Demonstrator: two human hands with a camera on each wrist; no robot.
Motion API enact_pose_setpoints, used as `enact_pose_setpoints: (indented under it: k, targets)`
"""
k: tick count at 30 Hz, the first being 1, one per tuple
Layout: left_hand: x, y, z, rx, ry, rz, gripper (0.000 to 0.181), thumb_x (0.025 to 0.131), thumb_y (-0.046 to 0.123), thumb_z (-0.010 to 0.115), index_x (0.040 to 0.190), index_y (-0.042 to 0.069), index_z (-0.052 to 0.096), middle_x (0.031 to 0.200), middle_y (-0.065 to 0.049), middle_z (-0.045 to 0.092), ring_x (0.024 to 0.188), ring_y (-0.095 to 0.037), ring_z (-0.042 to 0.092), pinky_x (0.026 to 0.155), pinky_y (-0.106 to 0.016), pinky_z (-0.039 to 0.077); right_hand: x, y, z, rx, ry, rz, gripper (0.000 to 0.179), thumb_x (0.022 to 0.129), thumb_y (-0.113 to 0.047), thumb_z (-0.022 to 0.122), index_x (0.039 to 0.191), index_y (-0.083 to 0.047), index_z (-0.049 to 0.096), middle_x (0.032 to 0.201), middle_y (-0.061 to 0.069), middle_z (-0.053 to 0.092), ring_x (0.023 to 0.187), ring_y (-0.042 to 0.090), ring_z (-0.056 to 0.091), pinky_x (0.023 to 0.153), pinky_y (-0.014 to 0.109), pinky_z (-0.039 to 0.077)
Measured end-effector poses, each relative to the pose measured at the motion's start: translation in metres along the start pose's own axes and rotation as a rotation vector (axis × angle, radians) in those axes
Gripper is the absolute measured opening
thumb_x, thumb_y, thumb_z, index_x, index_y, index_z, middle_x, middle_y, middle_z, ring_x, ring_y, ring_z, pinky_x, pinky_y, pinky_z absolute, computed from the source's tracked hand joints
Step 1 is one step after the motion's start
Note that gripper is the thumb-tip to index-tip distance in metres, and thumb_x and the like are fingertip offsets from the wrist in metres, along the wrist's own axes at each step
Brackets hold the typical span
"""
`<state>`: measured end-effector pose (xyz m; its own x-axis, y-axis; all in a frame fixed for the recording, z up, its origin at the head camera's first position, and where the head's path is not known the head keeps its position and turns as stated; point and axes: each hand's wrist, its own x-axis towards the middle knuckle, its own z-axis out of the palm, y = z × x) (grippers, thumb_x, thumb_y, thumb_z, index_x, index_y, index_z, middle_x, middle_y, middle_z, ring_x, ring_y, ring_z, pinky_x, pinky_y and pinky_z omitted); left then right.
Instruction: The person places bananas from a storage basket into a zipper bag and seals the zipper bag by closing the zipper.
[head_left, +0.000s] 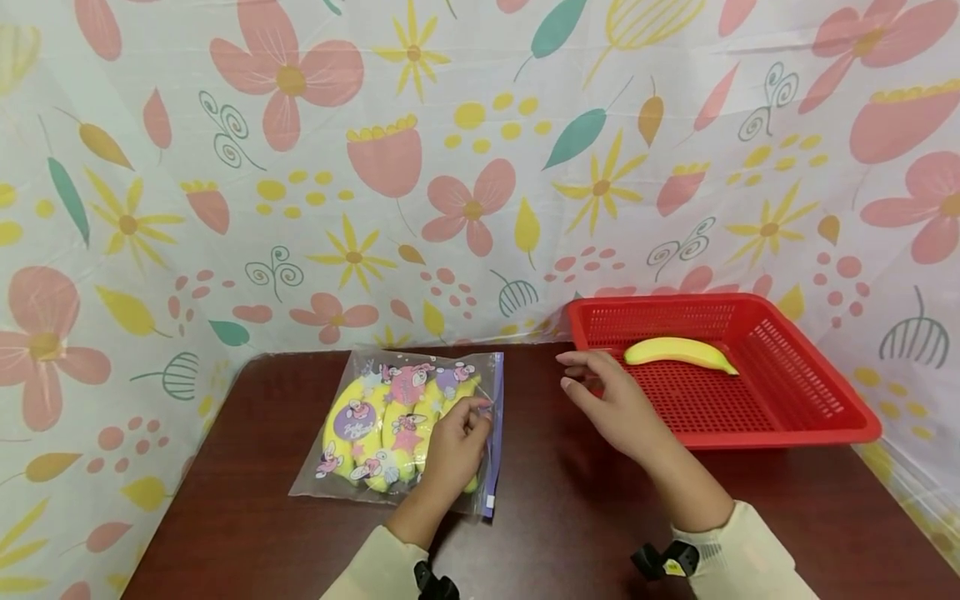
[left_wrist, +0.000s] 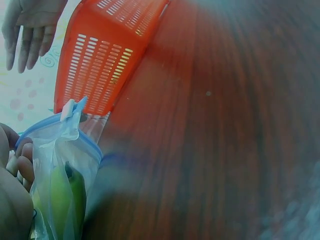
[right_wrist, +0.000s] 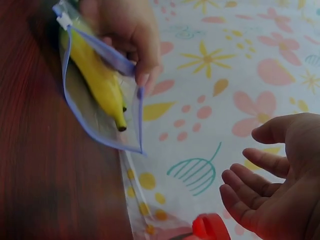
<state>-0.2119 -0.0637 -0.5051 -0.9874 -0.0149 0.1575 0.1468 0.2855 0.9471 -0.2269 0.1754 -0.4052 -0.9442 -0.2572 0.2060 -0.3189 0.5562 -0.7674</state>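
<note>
A clear zip bag with a cartoon print and a purple zip strip lies on the table. Several yellow bananas are inside it. My left hand pinches the bag's rim near the zip. In the right wrist view the mouth gapes, and a banana shows within. My right hand hovers between the bag and a red basket, fingers relaxed and holding nothing. One more banana lies in the basket, toward its back wall.
The dark brown wooden table carries the bag on the left and the basket on the right. A floral cloth hangs behind the table and along its sides.
</note>
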Motion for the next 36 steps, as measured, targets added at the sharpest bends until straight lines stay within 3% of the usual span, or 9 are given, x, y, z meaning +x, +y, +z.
enact_pose_setpoints:
  k: [4, 11, 21, 28, 36]
  targets:
    - [0.001, 0.002, -0.001, 0.003, 0.0, 0.0, 0.023, 0.099, 0.018, 0.059, 0.119, 0.012, 0.069, 0.067, 0.003, 0.057, 0.048, -0.004, 0.049, 0.046, -0.022, 0.044, 0.003, 0.001, -0.008, -0.062, -0.009, -0.022, 0.037, 0.1, -0.024, 0.063, 0.136, -0.016, 0.059, 0.13, 0.008, 0.058, 0.118, 0.027, 0.058, 0.102, 0.051, 0.05]
    - [0.002, 0.005, -0.001, 0.006, -0.005, -0.004, 0.024, 0.098, 0.015, 0.059, 0.119, 0.012, 0.069, 0.07, 0.0, 0.06, 0.048, -0.004, 0.05, 0.047, -0.022, 0.044, 0.005, 0.004, -0.022, -0.174, -0.057, 0.02, 0.045, 0.1, -0.027, 0.063, 0.142, -0.015, 0.053, 0.14, 0.011, 0.051, 0.123, 0.032, 0.053, 0.103, 0.057, 0.048]
    - [0.002, 0.004, -0.001, 0.012, 0.001, -0.004, 0.025, 0.097, 0.016, 0.059, 0.12, 0.012, 0.069, 0.069, 0.004, 0.059, 0.048, -0.004, 0.05, 0.048, -0.022, 0.044, 0.011, 0.018, -0.04, -0.235, -0.098, 0.09, 0.064, 0.098, -0.031, 0.065, 0.153, -0.012, 0.039, 0.147, 0.016, 0.045, 0.132, 0.036, 0.046, 0.106, 0.062, 0.045]
    - [0.001, 0.003, 0.0, -0.005, -0.006, -0.015, 0.024, 0.098, 0.018, 0.059, 0.12, 0.013, 0.069, 0.07, 0.003, 0.059, 0.048, -0.004, 0.051, 0.047, -0.023, 0.045, 0.014, 0.03, -0.052, -0.298, -0.132, 0.123, 0.064, 0.097, -0.022, 0.063, 0.154, -0.011, 0.037, 0.152, 0.019, 0.038, 0.129, 0.038, 0.047, 0.102, 0.063, 0.048]
    - [0.0, 0.001, -0.001, 0.0, -0.005, -0.013, 0.024, 0.098, 0.018, 0.059, 0.12, 0.013, 0.069, 0.07, 0.003, 0.058, 0.048, -0.005, 0.05, 0.048, -0.023, 0.046, 0.021, 0.05, -0.064, -0.359, -0.157, 0.164, 0.063, 0.097, -0.022, 0.062, 0.153, -0.007, 0.038, 0.152, 0.024, 0.037, 0.135, 0.043, 0.043, 0.105, 0.066, 0.043]
